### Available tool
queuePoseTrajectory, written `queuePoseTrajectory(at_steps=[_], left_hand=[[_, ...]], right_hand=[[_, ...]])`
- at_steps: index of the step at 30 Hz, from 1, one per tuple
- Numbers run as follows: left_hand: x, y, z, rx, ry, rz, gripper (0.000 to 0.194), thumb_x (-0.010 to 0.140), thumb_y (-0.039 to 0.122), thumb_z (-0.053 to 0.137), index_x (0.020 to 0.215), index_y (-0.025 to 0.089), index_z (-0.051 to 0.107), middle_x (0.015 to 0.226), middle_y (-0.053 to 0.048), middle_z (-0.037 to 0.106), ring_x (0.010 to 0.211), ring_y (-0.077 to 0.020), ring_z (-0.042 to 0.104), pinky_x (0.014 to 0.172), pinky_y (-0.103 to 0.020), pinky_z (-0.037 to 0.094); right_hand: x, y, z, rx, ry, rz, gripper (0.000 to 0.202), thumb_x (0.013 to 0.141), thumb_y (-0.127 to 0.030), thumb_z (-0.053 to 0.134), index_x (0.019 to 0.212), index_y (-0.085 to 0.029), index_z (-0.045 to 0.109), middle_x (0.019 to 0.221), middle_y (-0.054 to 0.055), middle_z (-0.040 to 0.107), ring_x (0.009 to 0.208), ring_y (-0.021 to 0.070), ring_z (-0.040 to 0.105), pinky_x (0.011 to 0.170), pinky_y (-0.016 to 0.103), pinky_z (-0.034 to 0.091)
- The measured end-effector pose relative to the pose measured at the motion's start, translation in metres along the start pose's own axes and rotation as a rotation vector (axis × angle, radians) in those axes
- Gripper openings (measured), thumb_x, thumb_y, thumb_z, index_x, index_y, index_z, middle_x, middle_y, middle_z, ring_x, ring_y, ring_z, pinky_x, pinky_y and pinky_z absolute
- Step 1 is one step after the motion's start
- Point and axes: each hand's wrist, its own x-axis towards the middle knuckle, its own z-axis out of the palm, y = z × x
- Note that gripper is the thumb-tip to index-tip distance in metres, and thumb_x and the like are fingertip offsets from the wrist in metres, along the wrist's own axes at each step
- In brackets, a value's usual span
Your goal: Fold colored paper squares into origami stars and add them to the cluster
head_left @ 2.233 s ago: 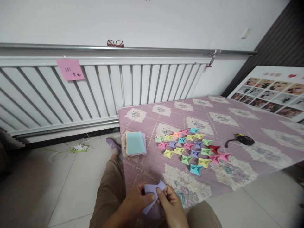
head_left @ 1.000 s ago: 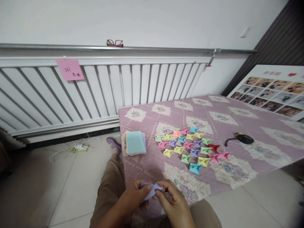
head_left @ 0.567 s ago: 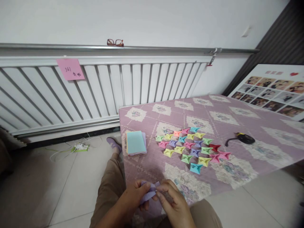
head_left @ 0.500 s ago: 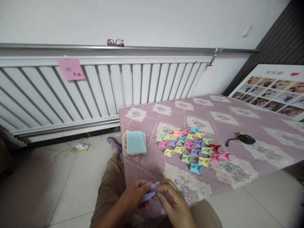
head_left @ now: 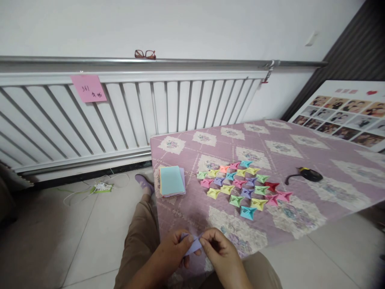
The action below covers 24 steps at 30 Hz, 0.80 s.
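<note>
Lower centre of the frame: a person's left hand (head_left: 175,245) and right hand (head_left: 221,252) pinch a lavender paper (head_left: 193,246) by opposite ends at the near edge of a cloth-covered desk (head_left: 187,214). Flaps that stood spread moments ago now lie flatter in a narrower shape, suggesting the folding has advanced a stage. Folded paper pieces (head_left: 247,192) right of centre and a stack of square sheets (head_left: 172,180) to their left stay put. Fingers hide the lavender paper's ends and underside, leaving its creases hard to read. A photo board (head_left: 331,90) runs off the right edge; a black-and-yellow object (head_left: 312,175) below it defies sure naming.
</note>
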Motion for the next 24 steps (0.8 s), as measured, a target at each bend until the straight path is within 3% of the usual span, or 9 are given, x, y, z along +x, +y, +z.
queuePoseTrajectory(at_steps=[6, 12, 20, 24], left_hand=[[0.004, -0.006, 0.001, 0.023, 0.042, -0.023, 0.030, 0.073, 0.044, 0.060, 0.077, 0.014, 0.065, 0.053, 0.004, 0.055, 0.042, -0.0083, 0.042, 0.045, -0.021, 0.031], [0.004, -0.007, 0.001, 0.016, 0.049, -0.025, 0.029, 0.073, 0.043, 0.059, 0.076, 0.015, 0.063, 0.057, 0.003, 0.058, 0.043, -0.0087, 0.046, 0.046, -0.021, 0.030], [0.004, 0.011, -0.010, 0.020, 0.026, 0.018, 0.029, 0.066, 0.036, 0.068, 0.085, 0.014, 0.067, 0.063, 0.002, 0.059, 0.058, -0.0119, 0.049, 0.056, -0.023, 0.035], [0.010, 0.014, -0.010, 0.019, 0.049, 0.028, 0.025, 0.065, 0.036, 0.066, 0.077, 0.014, 0.065, 0.058, 0.003, 0.057, 0.056, -0.0119, 0.049, 0.054, -0.023, 0.035]], right_hand=[[0.001, 0.001, 0.002, 0.188, 0.041, 0.072, 0.041, 0.065, -0.057, 0.073, 0.079, -0.021, 0.059, 0.060, -0.003, 0.059, 0.058, 0.0156, 0.057, 0.058, 0.027, 0.043], [-0.004, 0.004, 0.000, 0.038, 0.008, 0.098, 0.044, 0.072, -0.063, 0.062, 0.062, -0.020, 0.058, 0.059, -0.001, 0.059, 0.058, 0.0144, 0.050, 0.059, 0.025, 0.039], [-0.005, 0.007, 0.006, 0.055, 0.113, 0.107, 0.045, 0.069, -0.063, 0.063, 0.058, -0.021, 0.052, 0.052, -0.006, 0.043, 0.052, 0.0108, 0.037, 0.052, 0.023, 0.031], [-0.005, 0.006, 0.011, 0.067, 0.129, 0.110, 0.044, 0.069, -0.062, 0.064, 0.059, -0.021, 0.054, 0.053, -0.005, 0.044, 0.052, 0.0110, 0.039, 0.052, 0.023, 0.033]])
